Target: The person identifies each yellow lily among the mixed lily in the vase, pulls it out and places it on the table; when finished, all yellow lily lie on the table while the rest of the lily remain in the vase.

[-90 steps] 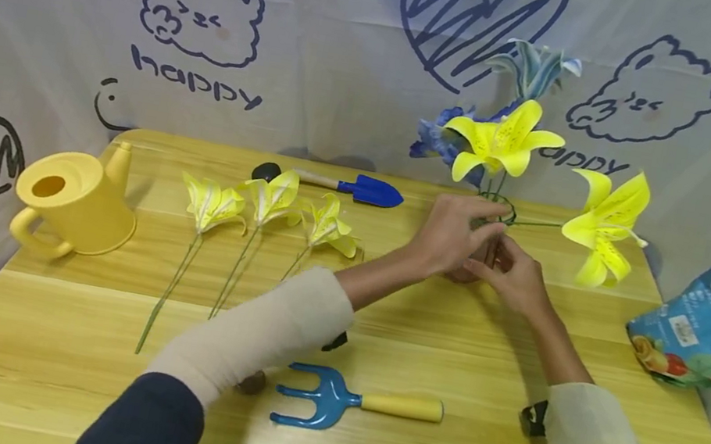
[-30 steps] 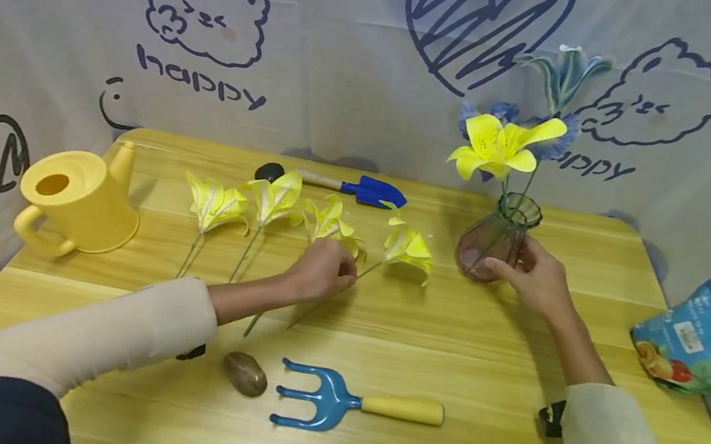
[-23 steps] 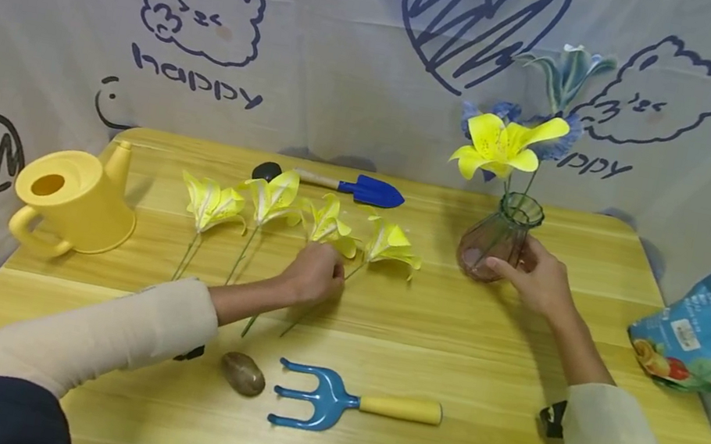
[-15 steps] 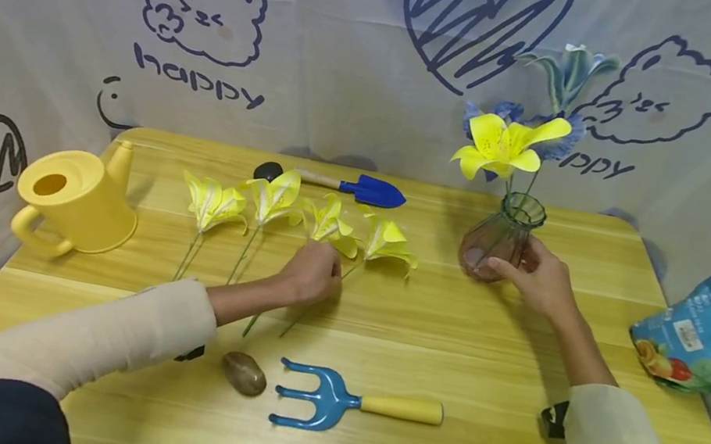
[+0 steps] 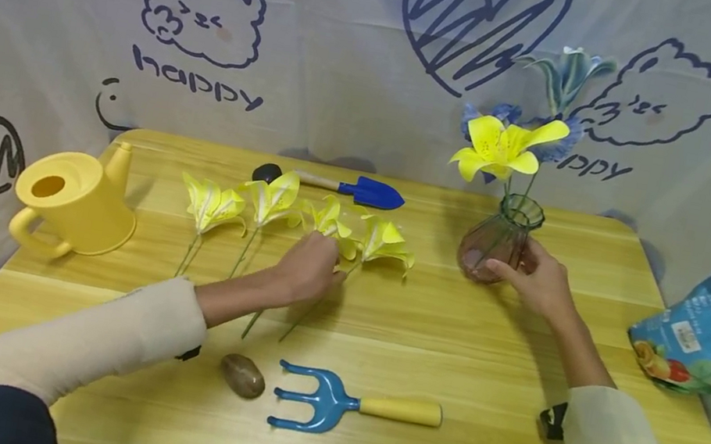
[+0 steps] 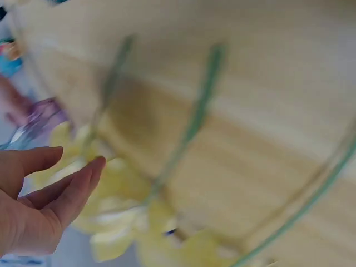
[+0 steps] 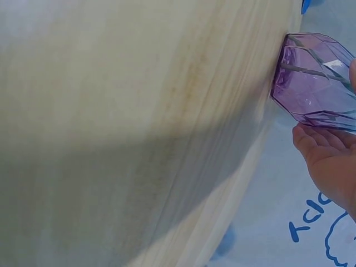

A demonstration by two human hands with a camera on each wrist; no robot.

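Note:
My left hand (image 5: 306, 270) hovers over the row of yellow lilies, its back hiding part of their stems. In the left wrist view, a gap separates its thumb from its fingertips, near the stem of the rightmost lily (image 5: 386, 243). Left of that lie a second lily (image 5: 330, 224), a third (image 5: 272, 198) and the leftmost lily (image 5: 212, 206). With thumb and fingers, my right hand (image 5: 543, 280) grips the side of a faceted purple-green vase (image 5: 493, 245), which stands upright. It holds a yellow lily (image 5: 501, 149), a pale blue lily (image 5: 569, 77) and dark blue flowers (image 5: 506, 112).
A yellow watering can (image 5: 76, 204) stands at left. Behind the lilies are a black stone (image 5: 266, 173) and a blue trowel (image 5: 375, 193). A brown stone (image 5: 243, 376) and a blue hand fork (image 5: 324, 402) lie in front. At the right edge stands a blue bag (image 5: 710, 332).
Both hands were at the vase, a second yellow lily sticking out to its right. That lily now lies at the row's right end, shifted slightly left, and my left hand has let it go.

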